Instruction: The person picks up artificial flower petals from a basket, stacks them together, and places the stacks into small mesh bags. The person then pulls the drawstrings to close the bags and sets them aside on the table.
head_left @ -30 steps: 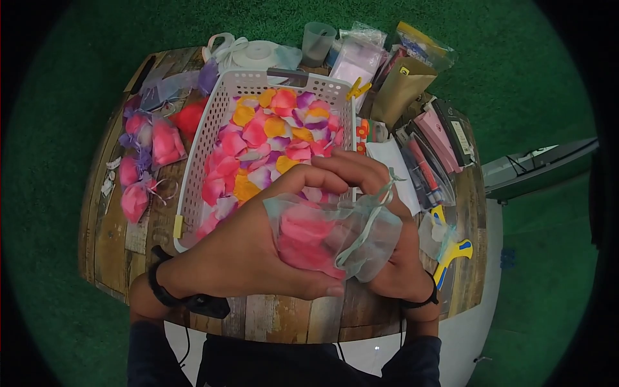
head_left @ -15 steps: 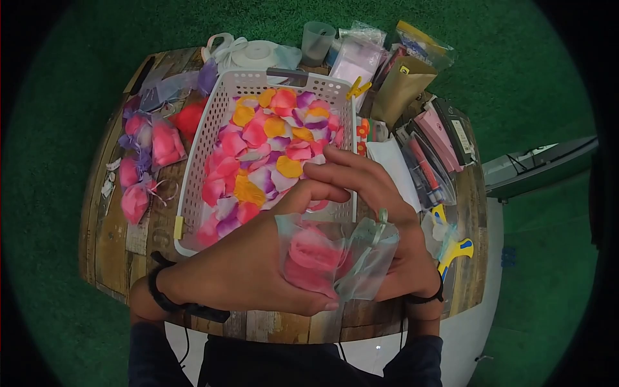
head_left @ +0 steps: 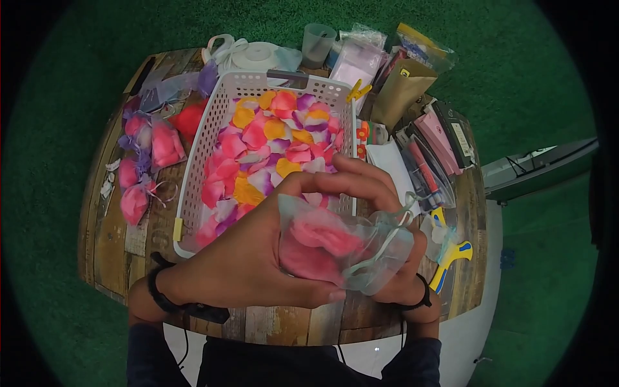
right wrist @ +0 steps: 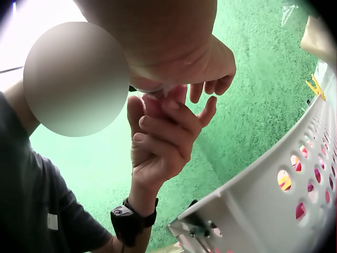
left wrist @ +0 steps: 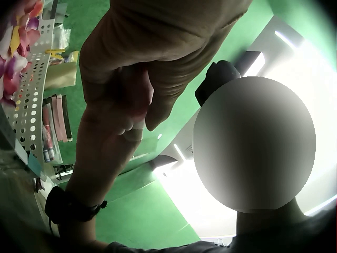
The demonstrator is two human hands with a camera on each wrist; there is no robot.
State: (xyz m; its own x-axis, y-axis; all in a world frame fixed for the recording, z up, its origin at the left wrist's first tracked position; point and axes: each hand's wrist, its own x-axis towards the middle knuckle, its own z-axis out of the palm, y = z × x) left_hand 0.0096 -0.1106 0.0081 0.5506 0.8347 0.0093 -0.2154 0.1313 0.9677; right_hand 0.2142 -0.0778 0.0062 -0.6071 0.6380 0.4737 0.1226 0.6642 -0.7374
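Note:
A sheer pale-green organza pouch (head_left: 322, 248) with pink petals inside is held up over the near end of the petal basket. My left hand (head_left: 238, 261) grips its filled end, the thumb along the lower side and the fingers behind. My right hand (head_left: 393, 258) is at the drawstring end, its upper fingers arched over towards the left fingertips; the pouch hides its thumb. The right wrist view shows the fingers of my left hand (right wrist: 163, 142) curled round the pink pouch. The drawstring (head_left: 387, 242) loops across the mouth in front of my right hand.
The white perforated basket (head_left: 185, 193) holds pink, orange and purple petals. Filled pouches (head_left: 167, 145) lie on its left. To the right are a brown paper bag (head_left: 403, 93), pens (head_left: 422, 168) and a yellow-and-blue tool (head_left: 451, 258). Ribbon rolls (head_left: 258, 55) and a cup (head_left: 318, 42) stand behind.
Both hands dipped slightly towards me with the pouch, then came back up a little. The pouch's mouth and drawstring turned upright and then tilted to the right again.

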